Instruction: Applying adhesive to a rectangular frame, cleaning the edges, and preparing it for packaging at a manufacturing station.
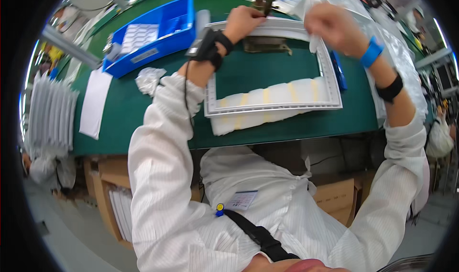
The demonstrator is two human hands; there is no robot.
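Observation:
A white rectangular plastic frame [270,107] lies on the green tabletop in front of me. My left hand [243,23] is at its far edge, fingertips pinched together beside the lower end of an upright brass-coloured tool [264,1]. What the pinch holds, if anything, is too small to make out. Blurred by motion, my right hand [329,27] is curled above the frame's far right corner. A small whitish piece [313,44] shows below its fingers; its kind is unclear. White padding with yellowish stripes [267,94] lies under the frame's near side.
Left of the frame stands a blue divided bin [148,56] with white parts. Crumpled clear plastic [149,80] and a white sheet [95,102] lie nearby. A dark metal block [267,44] sits inside the frame's opening, a blue object [338,71] along its right side. Clear plastic sheeting [399,76] covers the right.

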